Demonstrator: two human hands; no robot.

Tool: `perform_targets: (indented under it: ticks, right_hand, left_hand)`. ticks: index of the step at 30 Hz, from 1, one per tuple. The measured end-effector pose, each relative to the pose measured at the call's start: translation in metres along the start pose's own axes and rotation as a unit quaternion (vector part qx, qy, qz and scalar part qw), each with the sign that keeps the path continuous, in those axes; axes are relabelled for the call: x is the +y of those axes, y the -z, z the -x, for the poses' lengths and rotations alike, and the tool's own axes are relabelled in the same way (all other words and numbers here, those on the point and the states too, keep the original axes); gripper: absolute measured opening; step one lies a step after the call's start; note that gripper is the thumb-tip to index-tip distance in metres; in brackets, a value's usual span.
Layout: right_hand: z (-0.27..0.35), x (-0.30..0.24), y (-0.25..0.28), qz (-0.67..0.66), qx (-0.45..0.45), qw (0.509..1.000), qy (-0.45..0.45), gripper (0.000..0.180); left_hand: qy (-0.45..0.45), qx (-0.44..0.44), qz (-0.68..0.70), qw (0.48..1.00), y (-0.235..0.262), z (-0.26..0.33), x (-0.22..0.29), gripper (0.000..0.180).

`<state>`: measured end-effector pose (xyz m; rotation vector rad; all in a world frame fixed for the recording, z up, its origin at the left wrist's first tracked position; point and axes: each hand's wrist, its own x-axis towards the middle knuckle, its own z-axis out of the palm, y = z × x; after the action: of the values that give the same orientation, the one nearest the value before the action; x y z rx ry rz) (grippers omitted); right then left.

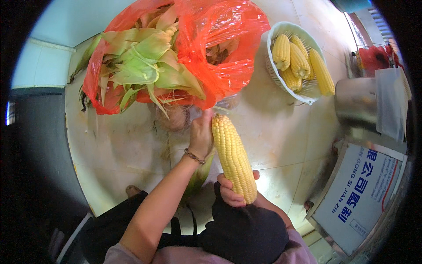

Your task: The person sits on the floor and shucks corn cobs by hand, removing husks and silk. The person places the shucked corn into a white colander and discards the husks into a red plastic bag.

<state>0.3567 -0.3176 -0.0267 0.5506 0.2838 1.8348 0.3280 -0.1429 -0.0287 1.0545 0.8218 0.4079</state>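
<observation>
Yellow corn cob, husked, lying upright mid-scene over pale floor; right hand clenching its near end, left hand pinching green husk beside its far tip. Farther off, red bag bulging with husks; right, white basket holding 5 cobs.

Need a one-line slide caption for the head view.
Both hands hold a husked corn cob beside a red husk bag.

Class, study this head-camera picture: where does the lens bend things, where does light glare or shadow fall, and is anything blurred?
Head view: a black fisheye rim rings the picture, and the floor tile joints curve toward it. Soft glare sits on the red plastic bag; a faint shadow lies under the white basket. The corn cob in the right hand is sharp; the left hand too.
</observation>
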Motion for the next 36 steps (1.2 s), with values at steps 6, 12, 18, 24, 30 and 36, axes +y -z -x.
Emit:
perform_targets:
  ticks: [6, 12, 18, 24, 30, 36]
  right_hand:
    - [0.000, -0.012, -0.014, 0.082, 0.066, 0.994, 0.029, 0.070]
    - [0.027, -0.028, -0.013, -0.006, -0.063, 0.962, 0.267, 0.060]
    - [0.037, -0.024, -0.015, 0.065, 0.023, 0.972, 0.224, 0.065]
    - [0.034, -0.018, -0.013, 0.139, 0.151, 0.970, 0.130, 0.076]
    - [0.016, -0.013, -0.034, 0.291, 0.342, 0.889, 0.084, 0.078]
    - [-0.003, -0.022, -0.040, 0.698, 0.576, 0.388, 0.174, 0.065]
  left_hand:
    - [-0.059, 0.028, -0.023, 0.998, -0.023, 0.022, -0.019, 0.041]
    - [0.099, 0.050, 0.089, 0.990, -0.005, 0.021, 0.007, 0.042]
    - [0.145, -0.060, 0.203, 0.967, -0.005, 0.021, 0.010, 0.036]
    - [0.198, -0.064, 0.185, 0.960, -0.008, 0.022, 0.018, 0.026]
    - [-0.128, -0.006, -0.192, 0.973, -0.007, 0.020, -0.007, 0.026]
    - [-0.009, 0.076, -0.059, 0.995, 0.004, 0.021, -0.006, 0.025]
